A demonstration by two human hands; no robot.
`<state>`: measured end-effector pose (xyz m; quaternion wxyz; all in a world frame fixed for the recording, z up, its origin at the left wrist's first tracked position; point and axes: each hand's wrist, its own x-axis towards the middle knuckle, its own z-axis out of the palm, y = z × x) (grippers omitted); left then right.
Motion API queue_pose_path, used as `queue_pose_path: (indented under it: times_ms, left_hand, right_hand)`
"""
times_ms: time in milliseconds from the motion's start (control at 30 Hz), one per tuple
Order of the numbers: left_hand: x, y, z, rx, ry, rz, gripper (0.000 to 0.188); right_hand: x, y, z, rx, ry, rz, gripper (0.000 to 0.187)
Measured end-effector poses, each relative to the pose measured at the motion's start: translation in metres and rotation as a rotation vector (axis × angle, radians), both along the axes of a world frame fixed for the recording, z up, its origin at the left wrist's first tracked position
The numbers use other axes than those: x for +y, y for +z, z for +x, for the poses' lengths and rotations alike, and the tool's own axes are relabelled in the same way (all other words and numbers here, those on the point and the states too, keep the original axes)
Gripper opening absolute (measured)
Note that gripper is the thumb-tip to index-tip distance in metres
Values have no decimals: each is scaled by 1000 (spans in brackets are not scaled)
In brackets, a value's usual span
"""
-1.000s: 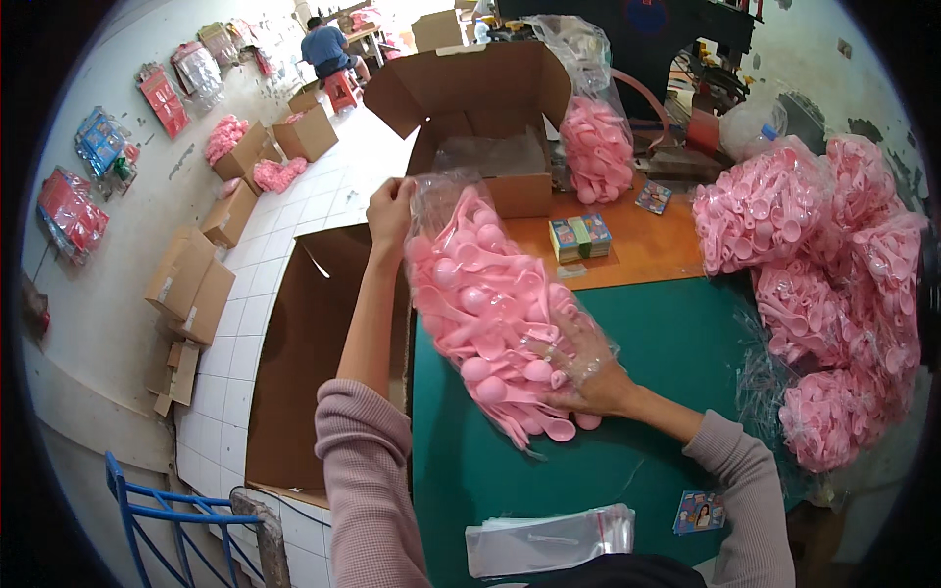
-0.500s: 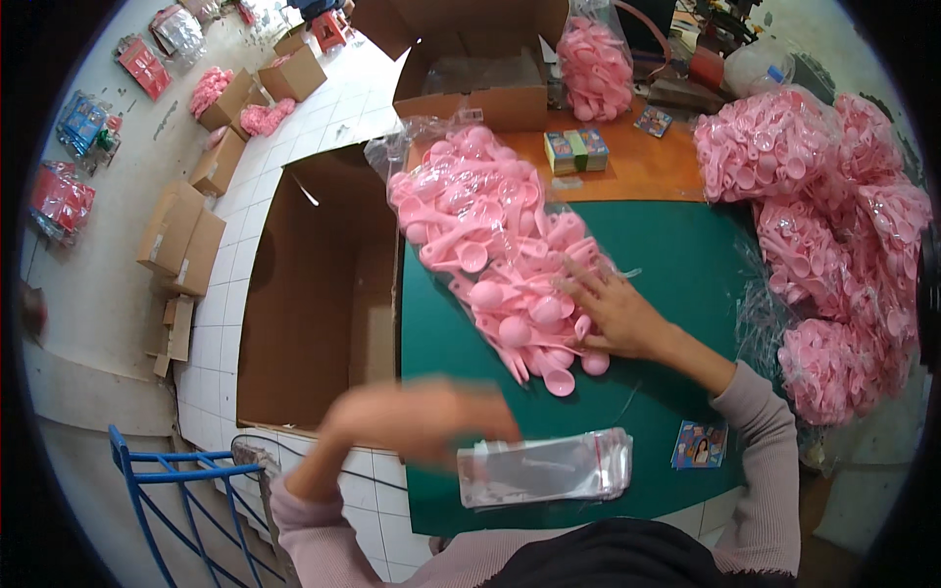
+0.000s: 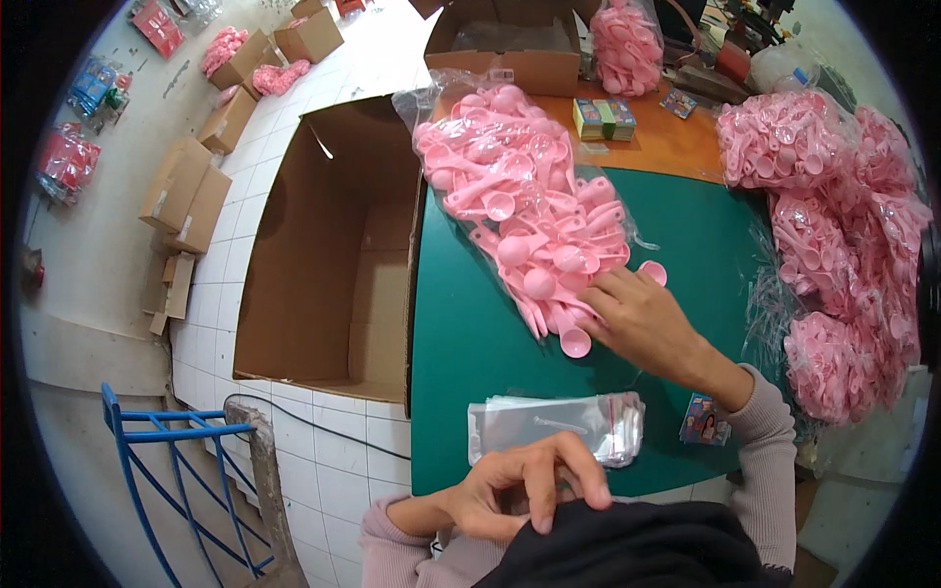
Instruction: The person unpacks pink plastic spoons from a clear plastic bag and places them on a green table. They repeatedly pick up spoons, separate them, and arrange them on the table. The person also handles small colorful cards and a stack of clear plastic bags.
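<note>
A large clear bag of pink plastic scoops [image 3: 510,186] lies across the table, with loose scoops spilling from its near end. My right hand [image 3: 647,318] is at that end, fingers curled among the scoops. One pink scoop [image 3: 652,273] shows its bowl just beyond the knuckles and appears gripped, though its handle is hidden. Close to my body, my left hand [image 3: 524,485] has bent fingers pinching the edge of a black cloth [image 3: 627,544] over my chest. Between the hands lies a stack of clear plastic sleeves [image 3: 559,426].
An open cardboard box [image 3: 328,255] stands left of the green table [image 3: 461,363]. More bagged pink scoops [image 3: 814,235] are heaped at right. Picture cards [image 3: 704,421] lie near my right forearm, and a banded card stack [image 3: 603,119] is behind. A blue metal frame [image 3: 172,431] stands lower left.
My left hand has moved from left of the sleeves down and right to the black cloth. My right hand's fingers have curled, and a scoop now shows beyond them. The view has shifted.
</note>
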<state>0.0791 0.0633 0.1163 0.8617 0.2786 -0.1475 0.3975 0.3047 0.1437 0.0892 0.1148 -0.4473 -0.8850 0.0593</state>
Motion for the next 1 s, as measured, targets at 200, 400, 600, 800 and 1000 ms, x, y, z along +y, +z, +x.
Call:
queue_pose_path:
  times_ms: [200, 400, 600, 800, 1000]
  left_hand:
    - [-29, 24, 44, -398, 294, 40, 13]
    - [-18, 65, 29, -200, 85, -35, 12]
    - [-18, 55, 38, -228, 57, -25, 13]
    - [-19, 53, 41, -255, 36, -43, 13]
    - [-14, 48, 46, -289, 15, -52, 14]
  right_hand:
    - [-7, -40, -23, 2, -162, 101, 58]
    - [-6, -43, -32, -101, -238, 107, 64]
    - [-4, -47, -30, -93, -207, 144, 61]
    - [-5, -47, -32, -96, -209, 129, 62]
    - [-5, -47, -33, -122, -236, 115, 69]
